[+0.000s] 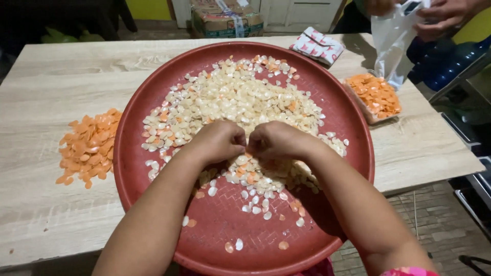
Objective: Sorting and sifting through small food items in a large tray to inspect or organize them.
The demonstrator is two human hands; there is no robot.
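A heap of small pale shells [240,102], cream with some orange ones mixed in, fills the upper and middle part of a large round red tray [225,230], and both of the person's hands sit on the heap's lower edge, near the tray's centre. The left hand [217,142] and the right hand [279,139] are curled into loose fists, knuckles up, thumbs and fingertips meeting between them at the shells; the fingers are drawn in narrow and pinched together, but what they grip, if anything, is hidden under the knuckles, so I cannot tell whether a single shell is held. Directly under and just toward 6 o'clock of the fingertips lie more shells, thinning to scattered single pieces toward the tray's 6 o'clock rim. The tray rests on a light wooden table [51,76] and overhangs its near edge. At 9 o'clock of the tray, on the bare tabletop, lies a loose pile of orange shells [89,145]. At 3 o'clock to 2 o'clock, just beside the tray's rim, a shallow clear container [376,97] holds more orange shells. At 1 o'clock a small folded patterned pouch [317,46] lies on the table. Farther out at 2 o'clock another person's hands [440,15] hold a white plastic bag [394,41] above the table's corner. At 12 o'clock beyond the table stands a taped cardboard box [227,20].
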